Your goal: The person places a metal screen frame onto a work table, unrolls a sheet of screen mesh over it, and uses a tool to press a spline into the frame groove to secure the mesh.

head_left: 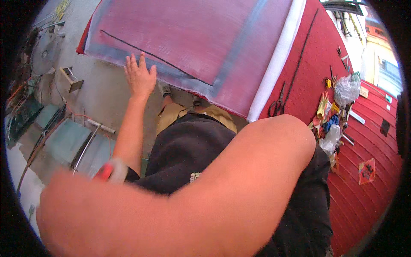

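Observation:
A sheet of translucent whitish material (188, 25) lies over a red-covered table, its right side bordered by a white rolled edge (278, 60). My left hand (140, 79) rests by the sheet's near left edge, palm down with fingers spread, holding nothing. Across the sheet, just beyond those fingertips, runs a thin dark strip (154, 55). My right arm crosses in front of my body to the lower left. There my right hand (64, 201) is smeared by motion, its fingers unreadable. Beside it shows a blurred red and whitish object (112, 171); whether the hand grips it is unclear.
Dark-handled scissors (278, 103) and a long dark strip (302, 55) lie on the red surface (317, 47) to the right. Farther right are a clear plastic bag (346, 90), yellow gloves (322, 105) and small tools. Glass panes (68, 139) and a metal bracket (70, 80) sit at left.

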Demonstrator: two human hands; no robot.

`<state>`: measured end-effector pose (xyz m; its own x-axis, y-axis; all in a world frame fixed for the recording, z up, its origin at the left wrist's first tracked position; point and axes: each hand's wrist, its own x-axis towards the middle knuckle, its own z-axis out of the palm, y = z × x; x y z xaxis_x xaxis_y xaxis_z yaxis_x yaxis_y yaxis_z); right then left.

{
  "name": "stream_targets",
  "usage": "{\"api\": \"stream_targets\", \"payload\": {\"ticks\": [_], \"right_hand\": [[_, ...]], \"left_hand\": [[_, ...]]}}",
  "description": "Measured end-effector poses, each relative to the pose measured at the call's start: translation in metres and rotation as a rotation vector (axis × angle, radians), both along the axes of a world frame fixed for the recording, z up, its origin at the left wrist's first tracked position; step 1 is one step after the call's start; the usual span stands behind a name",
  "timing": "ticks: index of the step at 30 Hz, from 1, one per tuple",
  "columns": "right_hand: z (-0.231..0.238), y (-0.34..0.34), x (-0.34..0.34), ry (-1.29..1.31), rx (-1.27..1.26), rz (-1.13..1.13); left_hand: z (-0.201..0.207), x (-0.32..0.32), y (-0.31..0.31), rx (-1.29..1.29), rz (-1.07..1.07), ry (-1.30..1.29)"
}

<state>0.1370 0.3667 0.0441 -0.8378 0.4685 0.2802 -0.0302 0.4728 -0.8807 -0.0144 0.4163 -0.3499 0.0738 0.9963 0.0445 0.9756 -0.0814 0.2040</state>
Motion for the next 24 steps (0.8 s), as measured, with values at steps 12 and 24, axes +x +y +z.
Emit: {"api": "stream_targets", "payload": {"ticks": [12, 24], "right_hand": [[-0.070, 0.054, 0.118, -0.315, 0.071, -0.624], [-0.297, -0.016, 0.172, -1.207, -0.064, -0.560]], "left_hand": [[-0.015, 0.049, -0.030, -0.189, -0.164, -0.061], [0.001, 0.080, -0.046, -0.166, 0.025, -0.163]]}}
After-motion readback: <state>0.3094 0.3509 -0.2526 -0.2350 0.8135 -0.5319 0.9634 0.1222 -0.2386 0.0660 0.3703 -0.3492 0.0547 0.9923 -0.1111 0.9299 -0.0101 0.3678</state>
